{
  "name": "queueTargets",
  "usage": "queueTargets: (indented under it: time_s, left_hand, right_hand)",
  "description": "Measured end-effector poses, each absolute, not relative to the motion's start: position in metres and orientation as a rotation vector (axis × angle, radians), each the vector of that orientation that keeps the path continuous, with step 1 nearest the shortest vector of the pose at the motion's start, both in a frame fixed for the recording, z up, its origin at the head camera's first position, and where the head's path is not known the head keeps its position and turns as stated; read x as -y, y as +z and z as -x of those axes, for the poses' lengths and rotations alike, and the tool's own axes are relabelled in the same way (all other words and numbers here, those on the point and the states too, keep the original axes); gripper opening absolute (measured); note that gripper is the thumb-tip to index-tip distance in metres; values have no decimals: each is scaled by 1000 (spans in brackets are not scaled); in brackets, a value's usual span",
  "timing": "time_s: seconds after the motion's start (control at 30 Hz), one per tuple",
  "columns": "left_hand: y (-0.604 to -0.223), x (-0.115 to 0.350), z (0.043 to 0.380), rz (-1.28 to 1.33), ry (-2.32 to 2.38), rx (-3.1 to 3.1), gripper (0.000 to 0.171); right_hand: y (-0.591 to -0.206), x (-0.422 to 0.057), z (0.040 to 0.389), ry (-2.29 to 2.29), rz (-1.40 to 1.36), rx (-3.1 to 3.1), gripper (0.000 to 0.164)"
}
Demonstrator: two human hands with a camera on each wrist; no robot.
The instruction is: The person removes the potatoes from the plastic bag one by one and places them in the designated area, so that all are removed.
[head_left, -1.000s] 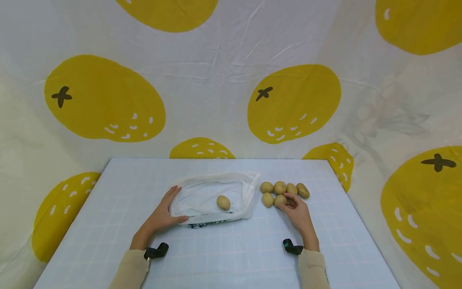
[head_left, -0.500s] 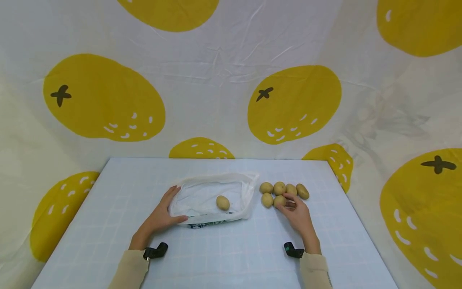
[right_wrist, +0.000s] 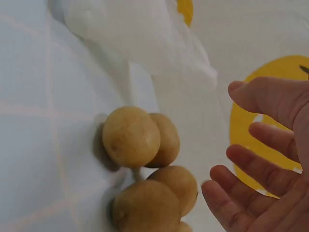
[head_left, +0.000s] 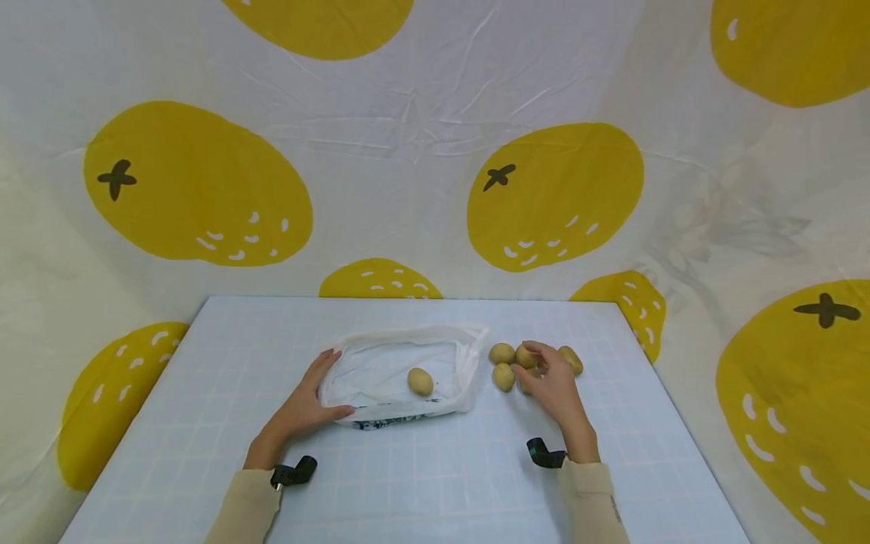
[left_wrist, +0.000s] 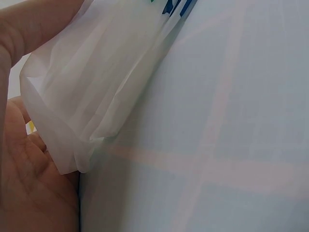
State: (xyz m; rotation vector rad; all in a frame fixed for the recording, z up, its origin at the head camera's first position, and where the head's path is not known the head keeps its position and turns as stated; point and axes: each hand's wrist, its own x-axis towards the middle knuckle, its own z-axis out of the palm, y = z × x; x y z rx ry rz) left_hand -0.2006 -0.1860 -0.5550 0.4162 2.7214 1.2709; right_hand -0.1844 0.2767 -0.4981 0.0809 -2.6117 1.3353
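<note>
An open-topped white plastic bag [head_left: 469, 370], its sides standing up, lies mid-table with one potato [head_left: 421, 381] inside. Spread around its left end, my left hand [head_left: 309, 404] touches it, thumb along the front side and fingers at the left rim. Close up in the left wrist view, the creased bag wall [left_wrist: 87, 77] lies between thumb and palm. My right hand [head_left: 556, 385] hovers over a cluster of potatoes [head_left: 504, 377], partly hiding it in the head view. In the right wrist view that hand [right_wrist: 270, 179] has its fingers apart, holding nothing, beside the potatoes [right_wrist: 131, 137].
The table [head_left: 421, 476] has a pale checked cover. Behind it hangs a white cloth [head_left: 387, 189] printed with large yellow fruit. A dark wrist camera [head_left: 295, 472] is worn on the left wrist, another camera [head_left: 546, 453] on the right.
My right hand has left the front potato that its fingers were at and lifted slightly up and away from it. The left hand and the bag have stayed put.
</note>
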Motion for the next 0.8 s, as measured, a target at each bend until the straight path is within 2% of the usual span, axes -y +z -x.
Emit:
queueTargets:
  time_s: [0.3,0.8]
  left_hand:
    - [-556,186,200,-428,1280,-2724,112]
    - [-558,187,202,-402,1270,-2715,113]
  right_hand:
    - [-481,-245,201,1413,-218,2682,59]
    - [-466,-198,221,1485,-423,2700,56]
